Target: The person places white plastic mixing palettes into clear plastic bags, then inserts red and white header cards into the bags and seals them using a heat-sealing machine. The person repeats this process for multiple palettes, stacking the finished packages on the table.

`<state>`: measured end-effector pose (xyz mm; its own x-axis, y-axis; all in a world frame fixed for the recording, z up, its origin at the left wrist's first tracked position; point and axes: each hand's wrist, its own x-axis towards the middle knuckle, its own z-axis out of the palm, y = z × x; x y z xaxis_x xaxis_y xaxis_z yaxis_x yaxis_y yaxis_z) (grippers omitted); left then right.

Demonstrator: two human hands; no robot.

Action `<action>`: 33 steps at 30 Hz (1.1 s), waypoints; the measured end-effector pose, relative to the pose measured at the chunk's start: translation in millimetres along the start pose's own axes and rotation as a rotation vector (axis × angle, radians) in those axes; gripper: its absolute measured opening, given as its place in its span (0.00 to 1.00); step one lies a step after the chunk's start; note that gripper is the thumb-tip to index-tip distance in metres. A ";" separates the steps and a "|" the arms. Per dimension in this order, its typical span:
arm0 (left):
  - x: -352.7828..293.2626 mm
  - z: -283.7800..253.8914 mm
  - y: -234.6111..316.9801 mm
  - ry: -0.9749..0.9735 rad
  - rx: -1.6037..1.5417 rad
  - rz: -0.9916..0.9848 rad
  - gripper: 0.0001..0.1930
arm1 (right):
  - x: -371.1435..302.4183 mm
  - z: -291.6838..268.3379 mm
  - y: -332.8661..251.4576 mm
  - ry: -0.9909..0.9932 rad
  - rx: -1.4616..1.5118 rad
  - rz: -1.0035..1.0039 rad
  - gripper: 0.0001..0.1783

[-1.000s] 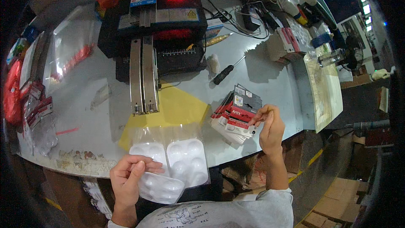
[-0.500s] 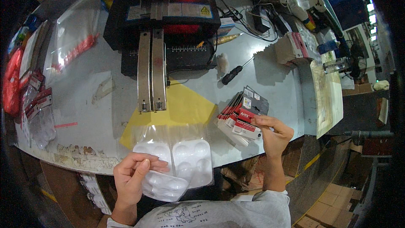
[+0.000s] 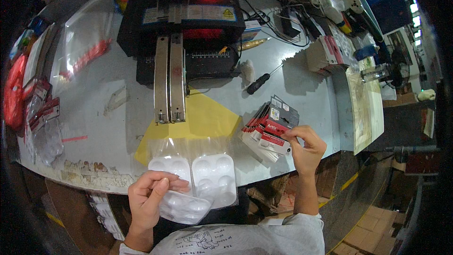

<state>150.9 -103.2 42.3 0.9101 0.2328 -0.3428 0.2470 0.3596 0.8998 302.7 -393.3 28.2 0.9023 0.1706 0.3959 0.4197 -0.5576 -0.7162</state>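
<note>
Work at a bench, near to far. The left hand [image 3: 148, 196] is partly curled, thumb close to the fingers, against a tilted white palette [image 3: 185, 210]; its grip is hidden. Just beyond, two clear-bagged palettes [image 3: 214, 179] lie side by side at the bench edge. The right hand [image 3: 306, 150] is narrowed, thumb and forefinger together at the right edge of a fanned card stack [image 3: 270, 130]; whether a card is pinched cannot be told. A light edge hold, separating one card squarely, would probably avoid bending it or dragging its neighbours. The grey bench [image 3: 113, 146] bears a yellow sheet [image 3: 207, 113], and beyond it a screwdriver [image 3: 264, 81] and a black machine [image 3: 198, 24] with metal rails [image 3: 170, 80] and a red-lit display. Far right: a second card stack [image 3: 323, 56], with cartons [image 3: 363, 233] on the floor.
</note>
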 end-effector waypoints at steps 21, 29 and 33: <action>11.6 -2.3 1.2 0.048 0.031 -0.032 0.10 | 3.4 -12.3 1.6 -0.033 -0.097 0.060 0.06; 11.3 2.8 2.8 0.019 0.027 -0.057 0.10 | 19.2 2.1 23.2 -0.534 -0.457 -0.056 0.57; 13.1 5.9 4.9 -0.034 -0.024 -0.114 0.10 | 7.4 11.5 34.6 -0.488 -0.473 -0.012 0.55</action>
<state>166.0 -103.7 43.8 0.8877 0.1584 -0.4324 0.3415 0.4035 0.8489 325.0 -401.9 -0.3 0.8854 0.4644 0.0180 0.4421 -0.8297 -0.3407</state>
